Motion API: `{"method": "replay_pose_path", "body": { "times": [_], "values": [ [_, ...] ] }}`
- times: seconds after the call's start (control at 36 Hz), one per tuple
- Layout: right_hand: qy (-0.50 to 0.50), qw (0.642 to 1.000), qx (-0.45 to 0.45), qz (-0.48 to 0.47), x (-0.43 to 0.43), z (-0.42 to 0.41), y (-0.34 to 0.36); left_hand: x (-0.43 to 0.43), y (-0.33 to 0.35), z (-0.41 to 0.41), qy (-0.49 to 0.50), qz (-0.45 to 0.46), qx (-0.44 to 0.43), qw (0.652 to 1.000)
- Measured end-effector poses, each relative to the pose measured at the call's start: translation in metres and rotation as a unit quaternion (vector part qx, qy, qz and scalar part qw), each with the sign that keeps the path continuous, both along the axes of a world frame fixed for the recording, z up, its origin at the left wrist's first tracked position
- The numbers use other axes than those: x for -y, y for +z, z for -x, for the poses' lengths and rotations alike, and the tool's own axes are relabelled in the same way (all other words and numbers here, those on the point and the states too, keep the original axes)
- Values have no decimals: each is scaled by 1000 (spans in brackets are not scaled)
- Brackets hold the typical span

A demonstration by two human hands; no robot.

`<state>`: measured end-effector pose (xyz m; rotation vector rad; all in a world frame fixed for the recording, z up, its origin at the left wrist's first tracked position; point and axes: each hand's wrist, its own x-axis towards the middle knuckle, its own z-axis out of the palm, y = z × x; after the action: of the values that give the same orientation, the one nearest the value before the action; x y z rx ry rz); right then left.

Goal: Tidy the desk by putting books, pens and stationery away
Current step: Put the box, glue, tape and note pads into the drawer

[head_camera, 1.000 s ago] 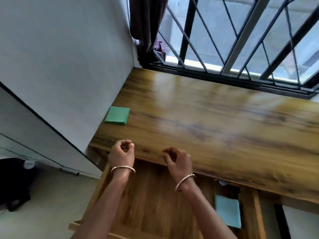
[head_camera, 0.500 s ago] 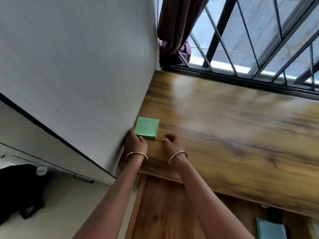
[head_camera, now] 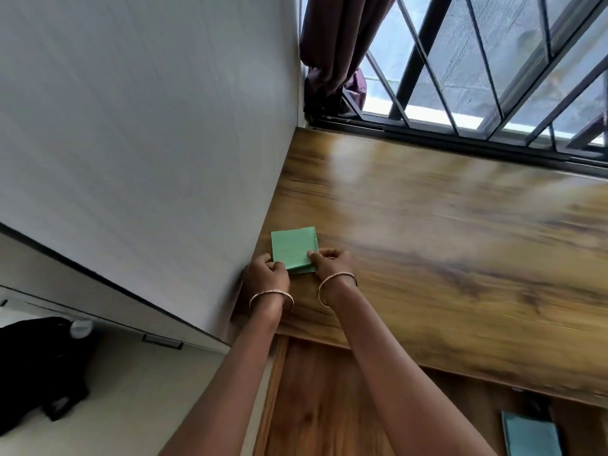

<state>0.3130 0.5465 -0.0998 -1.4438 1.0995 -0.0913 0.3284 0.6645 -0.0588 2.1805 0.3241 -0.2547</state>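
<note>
A green pad of square paper [head_camera: 293, 248] lies at the left end of the wooden desk [head_camera: 444, 245], close to the white wall. My left hand [head_camera: 266, 274] pinches its near left corner. My right hand [head_camera: 330, 261] pinches its near right corner, thumb on top. The top sheets look slightly raised off the lower ones at the near edge. Both wrists carry thin bangles.
The white wall [head_camera: 148, 143] runs along the desk's left side. A barred window [head_camera: 493, 67] and a dark curtain [head_camera: 335, 51] stand at the back. Below the desk's front edge an open wooden drawer [head_camera: 316, 406] holds a teal booklet [head_camera: 529, 436]. A dark object [head_camera: 36, 366] lies on the floor.
Both hands went from the desk's front edge to the green pad and took hold of its near corners. The view swung left, toward the wall.
</note>
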Motion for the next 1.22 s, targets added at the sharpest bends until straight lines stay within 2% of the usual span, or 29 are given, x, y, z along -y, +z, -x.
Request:
{"method": "replay_pose_path", "body": {
  "times": [0.17,0.31,0.44,0.56,0.75,1.0,1.22],
  "values": [
    [-5,999,38,-21,6,44,27,5,-2,27,63,200,-78,975],
    [-24,990,94,-98,25,110,51,14,3,65,19,259,-116,959],
    [-66,983,122,-121,51,189,62,36,4,118,-48,297,-168,939],
    [-106,974,140,-141,74,258,63,58,2,170,-99,298,-213,925],
    [-174,968,132,-119,113,379,54,106,2,264,-184,261,-266,909],
    [-259,966,10,-14,148,481,20,170,-38,358,-226,184,-307,906],
    [-206,958,-146,136,166,494,-7,211,-75,387,-167,137,-296,931]
  ]
}}
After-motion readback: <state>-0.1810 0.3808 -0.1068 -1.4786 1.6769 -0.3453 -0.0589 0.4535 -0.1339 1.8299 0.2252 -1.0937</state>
